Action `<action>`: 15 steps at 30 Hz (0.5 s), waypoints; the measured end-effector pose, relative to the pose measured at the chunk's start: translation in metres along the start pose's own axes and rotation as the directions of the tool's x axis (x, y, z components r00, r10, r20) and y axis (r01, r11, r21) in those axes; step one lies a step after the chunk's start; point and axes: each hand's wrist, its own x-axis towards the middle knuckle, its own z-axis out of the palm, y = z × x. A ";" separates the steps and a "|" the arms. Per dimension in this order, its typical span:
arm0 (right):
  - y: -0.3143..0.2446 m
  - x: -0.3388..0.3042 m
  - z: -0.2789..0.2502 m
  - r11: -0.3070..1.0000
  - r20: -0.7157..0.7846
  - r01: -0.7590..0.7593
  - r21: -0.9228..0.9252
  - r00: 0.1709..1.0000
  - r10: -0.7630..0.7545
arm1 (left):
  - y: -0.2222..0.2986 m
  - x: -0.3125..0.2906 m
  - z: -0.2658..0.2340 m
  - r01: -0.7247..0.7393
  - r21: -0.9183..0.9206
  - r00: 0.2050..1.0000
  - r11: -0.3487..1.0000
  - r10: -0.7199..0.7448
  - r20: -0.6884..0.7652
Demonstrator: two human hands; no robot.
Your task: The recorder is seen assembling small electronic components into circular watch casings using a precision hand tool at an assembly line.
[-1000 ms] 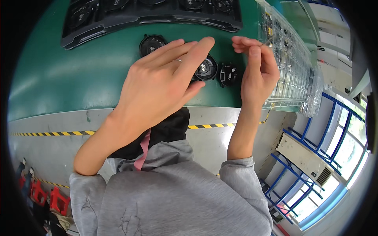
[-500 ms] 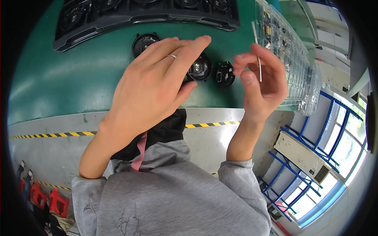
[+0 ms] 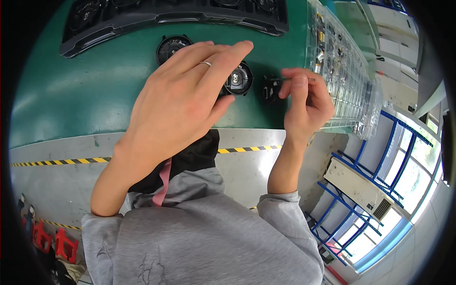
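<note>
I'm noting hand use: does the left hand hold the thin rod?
No, the right hand pinches the rod, well apart from the left hand.

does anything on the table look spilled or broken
Nothing stands out: the left hand partly hides a round black part, and the right hand holds a thin metal rod. I can't rule out fine damage.

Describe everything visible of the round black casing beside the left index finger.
The round black plastic-looking casing appears to lie on the green tabletop, recessed side up, with a raised rim and a small pale metallic-looking piece near its middle. The person's left hand hides its left part; whether they touch cannot be told.
</note>
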 end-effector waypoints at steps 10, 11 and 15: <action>0.010 -0.003 0.010 0.969 0.023 0.068 -0.236 0.998 -0.064 | -0.001 0.000 0.001 -0.009 -0.011 1.000 1.000 0.009 0.000; 0.011 -0.004 0.009 0.954 0.023 0.083 -0.288 0.997 -0.080 | -0.001 0.000 0.001 -0.013 -0.005 1.000 1.000 0.013 -0.007; 0.012 -0.002 0.011 0.966 -0.035 0.036 -0.256 0.998 -0.046 | 0.000 0.000 0.002 -0.019 -0.013 1.000 1.000 0.019 -0.014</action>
